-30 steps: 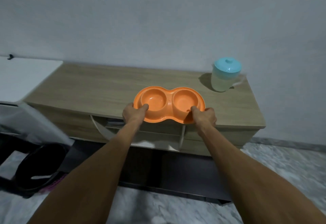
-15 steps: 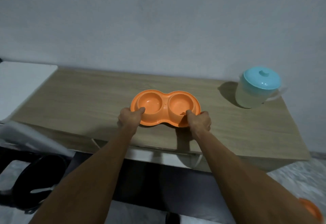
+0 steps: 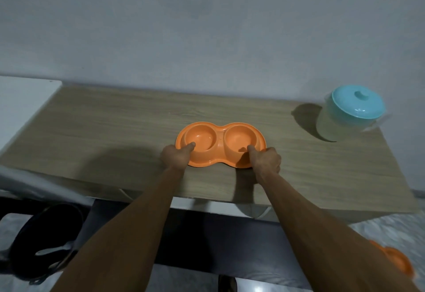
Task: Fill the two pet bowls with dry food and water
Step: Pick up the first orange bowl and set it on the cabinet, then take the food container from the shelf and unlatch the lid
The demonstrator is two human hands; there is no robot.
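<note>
An orange double pet bowl [image 3: 219, 138] lies on the wooden cabinet top [image 3: 115, 130], both of its cups empty. My left hand [image 3: 176, 157] grips its near left rim, thumb over the edge into the left cup. My right hand [image 3: 266, 159] grips the near right rim the same way. A clear jug with a turquoise lid [image 3: 349, 113] stands at the far right of the top, holding pale liquid. No dry food is in view.
A white surface [image 3: 25, 98] adjoins the cabinet on the left. A black bag [image 3: 43, 243] lies on the floor at lower left. An orange object [image 3: 395, 261] sits on the floor at lower right. The wall runs close behind the cabinet.
The double bowl has moved from the cabinet's front edge further onto the top, still held by both hands. The view has come closer and looks more steeply down.
</note>
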